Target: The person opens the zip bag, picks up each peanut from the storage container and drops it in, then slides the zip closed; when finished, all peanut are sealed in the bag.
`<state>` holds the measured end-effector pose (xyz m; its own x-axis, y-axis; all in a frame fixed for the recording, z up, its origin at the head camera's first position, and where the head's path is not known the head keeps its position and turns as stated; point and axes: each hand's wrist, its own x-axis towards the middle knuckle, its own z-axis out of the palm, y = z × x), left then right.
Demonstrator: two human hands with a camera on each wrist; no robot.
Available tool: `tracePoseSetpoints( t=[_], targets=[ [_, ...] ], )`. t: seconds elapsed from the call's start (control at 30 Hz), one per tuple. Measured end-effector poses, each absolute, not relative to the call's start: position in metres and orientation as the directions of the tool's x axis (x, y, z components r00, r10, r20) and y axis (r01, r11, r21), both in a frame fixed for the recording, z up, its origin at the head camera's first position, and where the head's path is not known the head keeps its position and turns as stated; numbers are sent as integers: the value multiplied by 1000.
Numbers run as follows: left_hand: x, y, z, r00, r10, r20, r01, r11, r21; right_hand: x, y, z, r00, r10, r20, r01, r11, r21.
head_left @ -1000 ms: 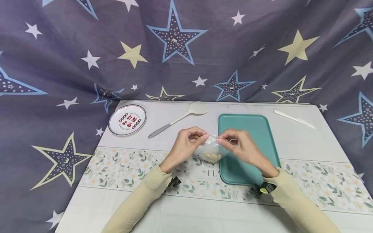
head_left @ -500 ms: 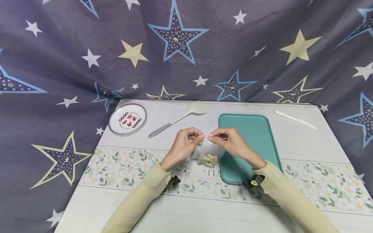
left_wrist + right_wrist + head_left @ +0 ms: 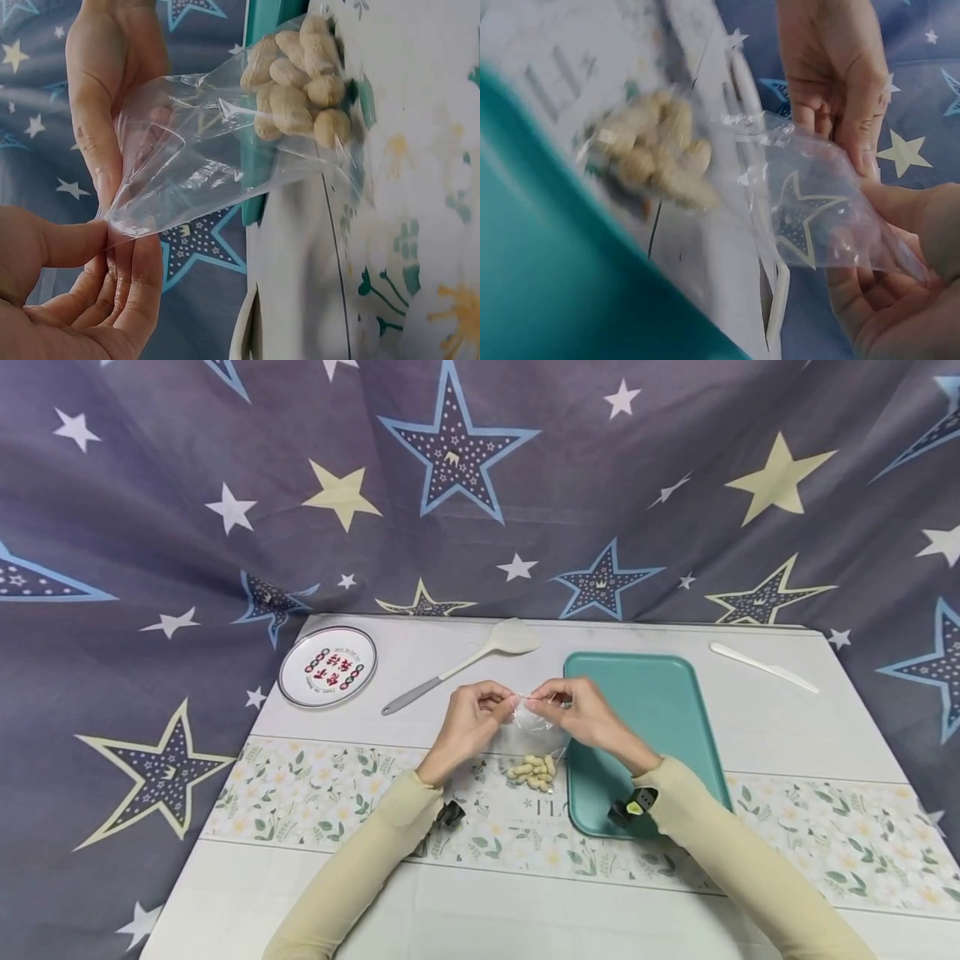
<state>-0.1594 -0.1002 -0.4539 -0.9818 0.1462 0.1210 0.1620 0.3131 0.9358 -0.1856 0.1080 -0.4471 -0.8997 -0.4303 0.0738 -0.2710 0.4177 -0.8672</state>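
Note:
A clear plastic bag point(image 3: 534, 735) hangs between my two hands, with several peanuts in their shells point(image 3: 534, 772) gathered at its bottom. My left hand point(image 3: 472, 718) pinches the bag's top edge between thumb and index finger. Close beside it, my right hand point(image 3: 585, 718) pinches the same edge. In the left wrist view the bag point(image 3: 187, 157) is stretched from the fingertips down to the peanuts point(image 3: 300, 82). The right wrist view has the peanuts point(image 3: 652, 150) blurred, and my right hand point(image 3: 922, 255) at the bag's edge.
A teal tray point(image 3: 645, 693) lies under and to the right of my right hand. Behind the hands is a spatula point(image 3: 461, 665) with a grey handle. A white plate point(image 3: 295, 670) with red print sits at the left, and a white knife point(image 3: 763, 668) at the back right.
Both hands have drawn closer together at the bag's top, the right hand moving left. The bag hangs longer and the peanuts show more clearly below it.

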Motion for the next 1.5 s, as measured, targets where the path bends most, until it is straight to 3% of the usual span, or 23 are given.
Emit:
tracePoseSetpoints(
  t=[0.47,1.03,1.5],
  targets=[
    [-167,-104,-461,-992,112,51,81,281,956,-193,104,-455,-879,-456,141,-362,444,-819],
    [-169,-102,-466,-985,122,121,159,380,911,-193,108,-458,-896,-437,83,-300,456,-838],
    [-171,-107,-469,-987,111,114,148,393,908,-194,114,-458,-924,-382,29,-233,500,-834]
  ],
)
